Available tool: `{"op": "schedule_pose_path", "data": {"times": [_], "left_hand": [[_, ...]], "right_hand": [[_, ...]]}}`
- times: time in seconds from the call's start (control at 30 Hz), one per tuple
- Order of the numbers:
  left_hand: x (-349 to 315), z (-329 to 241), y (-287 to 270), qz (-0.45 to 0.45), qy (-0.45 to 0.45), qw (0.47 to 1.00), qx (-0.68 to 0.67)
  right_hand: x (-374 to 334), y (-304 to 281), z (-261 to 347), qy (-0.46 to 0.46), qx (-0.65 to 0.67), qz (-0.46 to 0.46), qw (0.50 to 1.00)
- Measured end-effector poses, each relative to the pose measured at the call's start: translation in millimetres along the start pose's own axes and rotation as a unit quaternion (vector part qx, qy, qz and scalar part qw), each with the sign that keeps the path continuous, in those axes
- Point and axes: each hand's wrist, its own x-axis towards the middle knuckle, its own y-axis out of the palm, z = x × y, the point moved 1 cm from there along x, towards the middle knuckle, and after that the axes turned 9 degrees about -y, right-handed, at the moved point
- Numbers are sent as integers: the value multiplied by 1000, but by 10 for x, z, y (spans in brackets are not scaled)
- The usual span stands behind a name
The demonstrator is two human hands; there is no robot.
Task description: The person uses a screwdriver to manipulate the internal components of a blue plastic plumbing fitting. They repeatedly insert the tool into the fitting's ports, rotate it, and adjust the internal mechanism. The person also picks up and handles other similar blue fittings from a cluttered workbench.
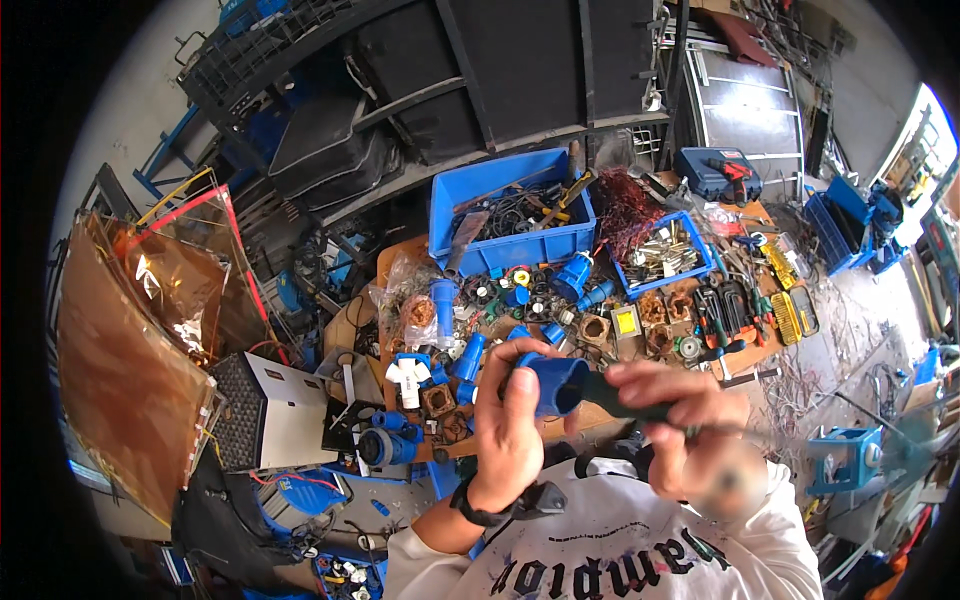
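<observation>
A hollow blue plastic plug housing (553, 384) is gripped by my left hand (513, 410), its fingers and thumb wrapped round it. The open end faces right. My right hand (690, 410) is closed round what looks like a screwdriver (622, 398). Its thick dark green handle points left at the mouth of the housing, while a thin shaft runs off to the right, blurred by motion. Whether the handle touches the housing, I cannot tell. Beyond my left hand lie more blue plug parts (468, 357) and a white three-way fitting (408, 378).
The wooden bench (755, 352) is crowded. A large blue crate (512, 249) of cables stands at the back, with a smaller blue tray (668, 283) of metal parts beside it. Pliers and other hand tools (725, 305) lie right. A white box (290, 415) is at left.
</observation>
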Motion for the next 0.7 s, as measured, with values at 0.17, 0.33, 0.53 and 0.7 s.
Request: {"op": "schedule_pose_path", "data": {"times": [0.17,0.33,0.53,0.7], "left_hand": [[-13,1,-60,47,-16,997,-63],[-28,33,-95,57,-34,995,-79],[-39,-28,-116,49,-49,993,-95],[-48,-93,-216,113,-60,974,-184]], "right_hand": [[-33,83,110,-163,18,-204,965],[-60,62,58,4,10,-52,999],[-118,-12,127,-38,10,-128,991],[-212,-50,141,100,3,-115,988]]}}
